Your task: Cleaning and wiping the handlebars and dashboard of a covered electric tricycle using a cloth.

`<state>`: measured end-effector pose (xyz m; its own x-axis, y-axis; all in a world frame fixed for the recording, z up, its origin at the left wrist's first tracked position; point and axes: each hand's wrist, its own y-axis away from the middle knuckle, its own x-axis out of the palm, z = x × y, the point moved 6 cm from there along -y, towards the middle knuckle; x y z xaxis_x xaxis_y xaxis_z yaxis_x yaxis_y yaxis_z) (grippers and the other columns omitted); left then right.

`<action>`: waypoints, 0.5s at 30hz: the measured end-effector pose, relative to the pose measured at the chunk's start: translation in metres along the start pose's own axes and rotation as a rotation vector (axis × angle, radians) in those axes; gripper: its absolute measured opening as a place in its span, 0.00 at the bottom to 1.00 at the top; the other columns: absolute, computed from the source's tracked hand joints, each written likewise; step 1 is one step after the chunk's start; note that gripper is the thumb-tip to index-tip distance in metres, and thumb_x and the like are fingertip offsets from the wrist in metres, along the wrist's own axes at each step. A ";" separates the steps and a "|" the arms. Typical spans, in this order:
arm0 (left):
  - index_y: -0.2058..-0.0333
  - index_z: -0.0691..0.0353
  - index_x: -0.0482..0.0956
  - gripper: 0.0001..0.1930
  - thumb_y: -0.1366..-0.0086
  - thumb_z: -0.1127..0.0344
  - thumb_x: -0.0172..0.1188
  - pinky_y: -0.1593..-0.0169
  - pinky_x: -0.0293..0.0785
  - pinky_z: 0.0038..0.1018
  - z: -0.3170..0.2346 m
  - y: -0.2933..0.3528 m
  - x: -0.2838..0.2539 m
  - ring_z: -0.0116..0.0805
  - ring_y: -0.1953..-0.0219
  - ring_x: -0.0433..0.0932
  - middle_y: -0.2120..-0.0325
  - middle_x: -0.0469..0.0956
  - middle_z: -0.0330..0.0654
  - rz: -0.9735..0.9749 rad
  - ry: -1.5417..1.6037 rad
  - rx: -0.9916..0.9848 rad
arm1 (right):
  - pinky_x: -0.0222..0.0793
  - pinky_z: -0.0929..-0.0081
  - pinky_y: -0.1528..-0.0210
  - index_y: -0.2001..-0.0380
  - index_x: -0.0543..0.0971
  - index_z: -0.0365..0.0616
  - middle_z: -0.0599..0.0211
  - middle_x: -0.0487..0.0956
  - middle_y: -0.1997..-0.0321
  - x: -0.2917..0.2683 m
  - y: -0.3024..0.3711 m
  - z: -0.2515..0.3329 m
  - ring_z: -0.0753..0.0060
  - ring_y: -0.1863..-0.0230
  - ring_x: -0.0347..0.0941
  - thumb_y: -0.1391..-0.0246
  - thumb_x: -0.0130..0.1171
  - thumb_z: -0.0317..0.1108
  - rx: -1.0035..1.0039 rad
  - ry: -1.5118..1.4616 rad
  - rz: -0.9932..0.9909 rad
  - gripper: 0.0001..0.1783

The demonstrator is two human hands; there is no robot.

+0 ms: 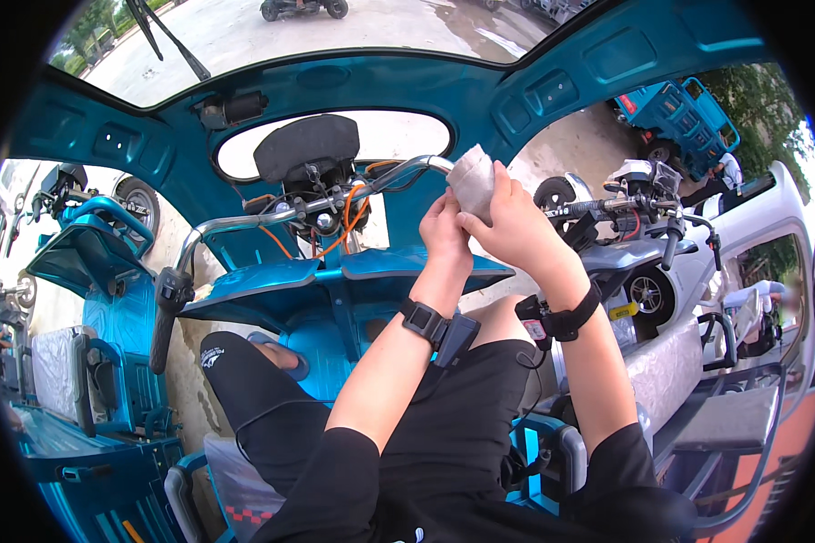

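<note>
Both my hands are at the right end of a chrome handlebar (235, 222). A grey, crumpled, wrap-like piece (472, 184) stands there between them; I cannot tell whether it is foam, cloth or plastic. My left hand (444, 233) pinches its lower left side with bent fingers. My right hand (521, 224) wraps round its right side, the thumb laid across the front. What lies under the wrap is hidden. At the handlebar's left end sits a black grip (164, 330) with a switch block. Loose orange wires (349, 222) hang by the dark instrument pod (306, 149).
A blue cab frame (607, 59) with a windshield arches ahead. Below the handlebar is a blue front panel (281, 281). Another blue three-wheeler (109, 262) stands close on the left. To the right are a handlebar (625, 204), a plastic-covered seat (661, 376) and a white vehicle (779, 226).
</note>
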<state>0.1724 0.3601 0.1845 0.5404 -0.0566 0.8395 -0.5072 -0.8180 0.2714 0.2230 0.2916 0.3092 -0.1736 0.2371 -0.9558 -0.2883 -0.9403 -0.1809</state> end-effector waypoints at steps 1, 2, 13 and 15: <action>0.47 0.72 0.76 0.19 0.20 0.58 0.53 0.50 0.83 0.31 0.000 -0.001 0.000 0.35 0.54 0.84 0.55 0.82 0.46 0.018 0.029 -0.006 | 0.71 0.48 0.38 0.30 0.54 0.17 0.21 0.73 0.44 -0.003 -0.004 0.006 0.26 0.41 0.73 0.40 0.66 0.47 -0.003 0.001 0.001 0.52; 0.47 0.72 0.76 0.19 0.20 0.58 0.53 0.50 0.83 0.31 -0.001 -0.001 0.001 0.35 0.54 0.84 0.55 0.82 0.46 0.019 0.031 -0.007 | 0.72 0.49 0.38 0.30 0.55 0.17 0.21 0.73 0.44 -0.003 -0.006 0.007 0.26 0.42 0.73 0.40 0.66 0.47 0.030 0.017 0.032 0.51; 0.46 0.69 0.76 0.14 0.25 0.68 0.53 0.48 0.81 0.32 0.000 -0.010 0.003 0.34 0.52 0.83 0.53 0.82 0.45 0.036 0.055 0.029 | 0.74 0.51 0.42 0.30 0.60 0.22 0.22 0.75 0.47 -0.012 -0.021 0.004 0.27 0.45 0.76 0.40 0.66 0.49 0.031 0.047 0.165 0.48; 0.46 0.69 0.77 0.14 0.25 0.69 0.53 0.48 0.81 0.32 -0.001 -0.013 0.002 0.34 0.52 0.83 0.53 0.82 0.45 0.031 0.052 0.025 | 0.75 0.52 0.42 0.31 0.61 0.24 0.23 0.75 0.47 -0.010 -0.025 0.004 0.28 0.46 0.76 0.40 0.66 0.48 0.017 0.047 0.171 0.47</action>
<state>0.1794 0.3712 0.1836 0.4885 -0.0531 0.8710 -0.5060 -0.8304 0.2332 0.2278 0.3134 0.3245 -0.1777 0.0617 -0.9821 -0.2738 -0.9617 -0.0109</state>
